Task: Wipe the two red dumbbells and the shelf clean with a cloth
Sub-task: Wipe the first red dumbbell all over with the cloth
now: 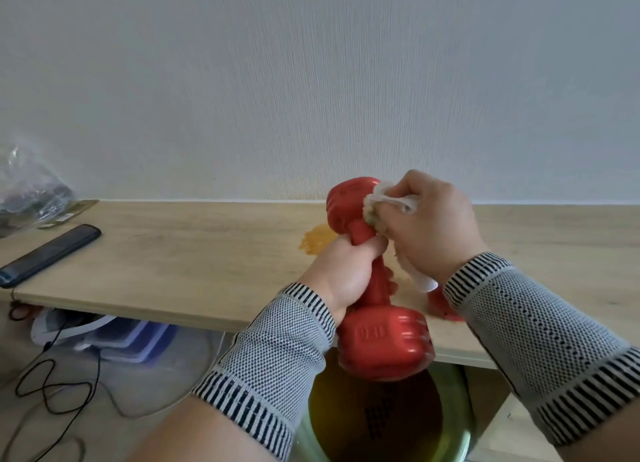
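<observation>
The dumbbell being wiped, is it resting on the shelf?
No, the left hand holds the dumbbell up off the shelf.

A phone is laid at the shelf's left end, near the front edge, with a plastic bag behind it at the back left corner. A dumbbell is held above the front edge, right of centre; a second dumbbell lies just right of it on the shelf. A basin is set below the front edge

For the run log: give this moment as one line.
left hand: grips red dumbbell handle | right hand: presses cloth on upper head | shelf: orange stain unwiped
</observation>
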{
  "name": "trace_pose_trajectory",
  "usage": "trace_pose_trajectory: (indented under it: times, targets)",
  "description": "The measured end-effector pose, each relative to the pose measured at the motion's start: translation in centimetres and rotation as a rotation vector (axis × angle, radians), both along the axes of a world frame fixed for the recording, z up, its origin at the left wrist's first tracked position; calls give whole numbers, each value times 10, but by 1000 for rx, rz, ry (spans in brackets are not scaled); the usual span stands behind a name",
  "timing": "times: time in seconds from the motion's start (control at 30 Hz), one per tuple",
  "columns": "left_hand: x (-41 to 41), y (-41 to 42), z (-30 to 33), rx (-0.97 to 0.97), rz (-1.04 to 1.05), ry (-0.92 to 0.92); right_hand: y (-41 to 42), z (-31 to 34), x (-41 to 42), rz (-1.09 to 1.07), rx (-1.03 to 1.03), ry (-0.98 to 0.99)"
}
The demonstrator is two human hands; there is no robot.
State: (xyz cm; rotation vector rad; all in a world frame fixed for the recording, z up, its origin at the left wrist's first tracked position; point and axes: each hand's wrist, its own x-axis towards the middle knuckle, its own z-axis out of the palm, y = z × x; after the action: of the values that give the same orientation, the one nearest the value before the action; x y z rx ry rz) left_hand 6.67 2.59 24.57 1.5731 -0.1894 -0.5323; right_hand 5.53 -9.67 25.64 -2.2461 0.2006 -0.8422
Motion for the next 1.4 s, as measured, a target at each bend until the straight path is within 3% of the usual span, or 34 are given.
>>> trace_pose_trajectory:
  times: [0.13, 0.3, 0.43, 0.6, 0.77, 0.93, 1.23, 1.4]
  targets:
    - [2, 3, 7, -109, 22, 104, -5, -3, -2, 35, 135, -1]
    - [-1, 1, 3, -58, -5, 59, 10, 4, -5, 36, -17, -72]
    - [-2, 2, 6, -115, -2, 61, -5, -8, 1, -44, 152, 25]
    - [-2, 5, 11, -191, -39, 177, -3, -6, 3, -37, 200, 25]
    - [2, 2, 9, -128, 23, 166, 4, 2, -2, -30, 132, 1]
    - [-1, -1, 4, -86, 24, 100, 25, 8, -2, 55, -195, -113]
    - [2, 3, 12, -267, 78, 220, 5, 4, 5, -43, 89, -3]
    - [7, 4, 6, -241, 80, 228, 12, 8, 1, -14, -45, -36]
